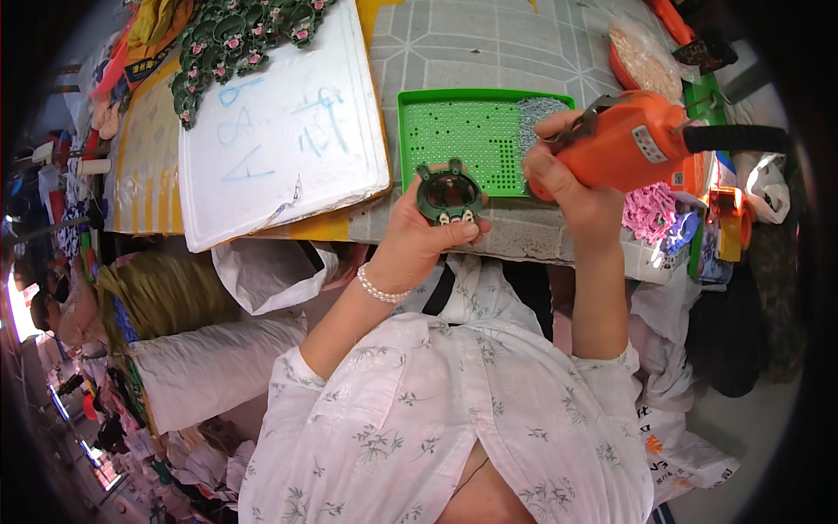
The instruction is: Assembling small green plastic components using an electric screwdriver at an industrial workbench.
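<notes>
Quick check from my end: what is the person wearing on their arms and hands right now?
Both hands are bare, no gloves. The left hand has a white pearl-bead bracelet at the wrist. The right hand shows no jewellery. Both forearms are bare up to short sleeves of a white blouse with a small grey-green floral print, loose at the cuffs.
</notes>
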### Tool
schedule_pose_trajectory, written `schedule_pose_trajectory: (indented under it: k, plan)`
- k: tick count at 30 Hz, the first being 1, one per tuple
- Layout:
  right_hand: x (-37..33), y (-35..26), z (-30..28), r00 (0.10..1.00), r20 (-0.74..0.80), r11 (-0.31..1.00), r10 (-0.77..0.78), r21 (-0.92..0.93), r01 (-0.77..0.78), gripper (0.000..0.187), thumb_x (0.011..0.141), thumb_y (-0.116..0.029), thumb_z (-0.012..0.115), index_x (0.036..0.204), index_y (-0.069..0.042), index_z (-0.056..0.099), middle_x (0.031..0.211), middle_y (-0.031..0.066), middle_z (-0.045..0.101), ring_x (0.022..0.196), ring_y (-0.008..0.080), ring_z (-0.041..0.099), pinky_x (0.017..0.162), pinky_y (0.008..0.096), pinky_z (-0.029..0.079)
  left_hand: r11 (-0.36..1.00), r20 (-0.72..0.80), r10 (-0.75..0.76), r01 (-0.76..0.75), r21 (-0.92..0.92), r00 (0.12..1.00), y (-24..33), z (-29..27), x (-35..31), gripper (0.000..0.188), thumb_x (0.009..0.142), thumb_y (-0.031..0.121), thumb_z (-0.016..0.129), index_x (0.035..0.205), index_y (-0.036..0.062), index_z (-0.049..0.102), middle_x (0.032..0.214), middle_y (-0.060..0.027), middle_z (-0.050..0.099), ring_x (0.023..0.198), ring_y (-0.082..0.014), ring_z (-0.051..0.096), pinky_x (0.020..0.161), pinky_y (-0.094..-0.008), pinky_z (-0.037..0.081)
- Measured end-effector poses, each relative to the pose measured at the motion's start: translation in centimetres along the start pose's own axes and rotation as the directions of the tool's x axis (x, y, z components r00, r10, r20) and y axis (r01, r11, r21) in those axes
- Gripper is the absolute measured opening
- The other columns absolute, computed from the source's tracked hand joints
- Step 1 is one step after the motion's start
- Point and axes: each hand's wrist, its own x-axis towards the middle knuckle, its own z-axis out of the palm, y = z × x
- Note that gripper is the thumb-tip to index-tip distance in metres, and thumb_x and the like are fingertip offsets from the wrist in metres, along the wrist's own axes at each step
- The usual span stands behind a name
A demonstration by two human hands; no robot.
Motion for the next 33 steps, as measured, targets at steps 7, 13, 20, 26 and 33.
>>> schedule_pose_trajectory:
  k: [7,13,20,26,33]
  plan:
    - [-0.3,0.3,-0.1,0.998,-0.054,0.992,0.023,0.122,-0.016,0.028,0.073,-0.005,0.073,0.096,-0.001,0.057,0.081,0.0012,0.057,0.073,0.0071,0.054,0.065,0.0210,0.045,0.990,0.014,0.074,-0.076,0.117,0.997,-1.0,0.0,-0.2,0.056,0.072,-0.008,0.069,0.120,0.0066,0.044,0.106,-0.0104,0.060,0.087,-0.0200,0.063,0.075,-0.0312,0.054]
    - [-0.3,0.1,0.2,0.999,-0.028,0.988,0.017,0.151,-0.013,0.027,0.074,-0.003,0.071,0.097,0.000,0.056,0.077,0.0011,0.056,0.067,0.0074,0.054,0.059,0.0205,0.044,0.874,0.074,0.201,-0.213,0.437,0.977,-1.0,-0.3,-0.2,0.054,0.070,-0.010,0.068,0.116,0.0053,0.045,0.104,-0.0072,0.061,0.088,-0.0151,0.061,0.078,-0.0272,0.051]
    - [-0.1,0.3,0.4,1.000,-0.025,0.985,0.012,0.172,-0.008,0.026,0.075,0.000,0.069,0.098,0.000,0.055,0.074,0.0012,0.056,0.064,0.0077,0.054,0.055,0.0199,0.043,0.762,0.074,0.297,-0.283,0.583,0.952,-1.4,-0.5,0.0,0.050,0.066,-0.008,0.068,0.110,0.0069,0.050,0.092,-0.0004,0.059,0.083,-0.0073,0.054,0.074,-0.0227,0.045]
    - [-0.1,0.2,0.3,1.000,-0.025,0.984,0.014,0.176,-0.009,0.027,0.076,0.001,0.068,0.098,0.000,0.054,0.073,0.0013,0.055,0.062,0.0077,0.053,0.054,0.0198,0.042,0.889,-0.039,0.239,-0.202,0.412,0.970,-1.8,-0.7,0.4,0.052,0.072,-0.009,0.067,0.117,0.0060,0.044,0.100,-0.0056,0.059,0.091,-0.0150,0.060,0.077,-0.0262,0.050]
    - [0.1,0.2,0.0,1.000,-0.007,0.975,-0.016,0.221,0.018,0.028,0.078,-0.001,0.065,0.102,0.002,0.051,0.072,0.0027,0.054,0.060,0.0085,0.051,0.056,0.0205,0.042,0.979,-0.095,0.066,-0.046,0.197,0.993,-1.2,-0.6,0.5,0.050,0.073,-0.009,0.066,0.115,0.0054,0.044,0.103,-0.0068,0.057,0.090,-0.0196,0.063,0.075,-0.0284,0.052]
